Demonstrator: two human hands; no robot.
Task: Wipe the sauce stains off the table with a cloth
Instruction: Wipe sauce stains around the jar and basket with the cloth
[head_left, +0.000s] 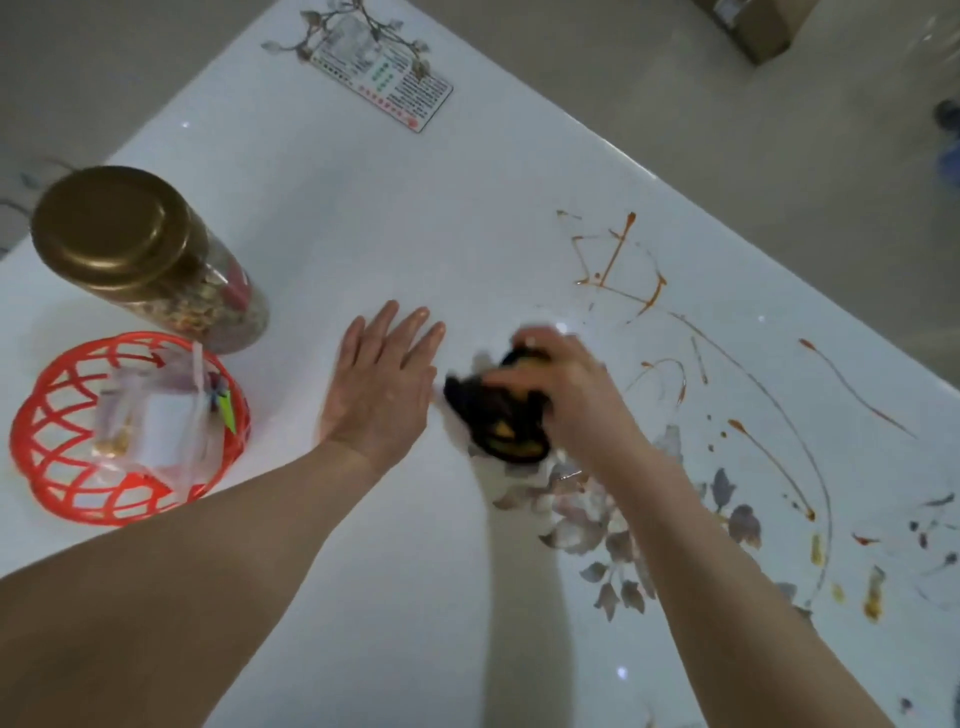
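- Plainly, the right hand (566, 384) is curled round a bunched dark cloth (498, 421) and holds it down on the white table (363, 218); motion blur smears both, so the fingers' exact hold cannot be made out
- Yellowish patches show on the cloth, and a pale fringe surrounds it; whether that is more fabric or only blur I cannot tell
- The left hand (382, 382) lies flat on the table just left of the cloth, fingers straight and close together, holding nothing
- The two hands are near each other but apart, with the cloth between them
- Sauce stains (618, 265), thin orange-brown lines and drops, spread beyond and to the right of the cloth; the frame's right edge cuts some off, and the cloth sits at their left margin
- A flower print (613, 525) on the table is partly covered by the right forearm; the yellow dabs further right may be sauce or print, I cannot tell
- A jar (111, 228) with a gold lid stands at the far left, its mixed contents unreadable through the glass
- A red openwork basket (130, 499) just in front of the jar holds clear packets (156, 421), too blurred to identify
- A printed card (384, 78) lies at the far end, its text too small to read; a brown box (753, 26) on the floor is cut off by the top edge
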